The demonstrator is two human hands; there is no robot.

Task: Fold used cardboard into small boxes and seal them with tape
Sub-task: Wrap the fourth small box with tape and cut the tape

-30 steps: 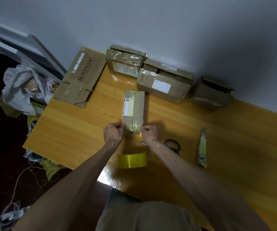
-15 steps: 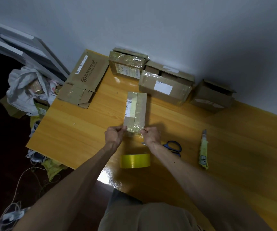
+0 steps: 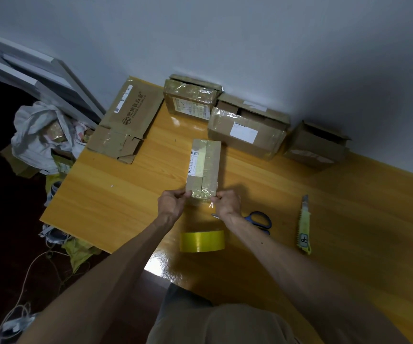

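1. A small cardboard box (image 3: pixel 204 167) lies flat on the wooden table (image 3: pixel 116 194), long side pointing away from the person. It is wrapped in clear tape and has a white label along its left half.
2. The left hand (image 3: pixel 170 203) has its fingers curled and pinches the box's near left corner.
3. The right hand (image 3: pixel 227 202), fingers also curled, pinches the box's near right corner, where shiny tape wraps the end.
4. A yellow tape roll (image 3: pixel 202 241) stands on edge nearer the person than the box, between the forearms.
5. Blue-handled scissors (image 3: pixel 259 219) lie just right of the box's near end, partly under the right wrist. A yellow-green utility knife (image 3: pixel 304 227) lies farther right.
6. Beyond the box, two taped cartons (image 3: pixel 245 131) sit against the wall, with an open carton (image 3: pixel 317 145) to their right.
7. A flattened carton (image 3: pixel 126 120) lies to the box's far left.
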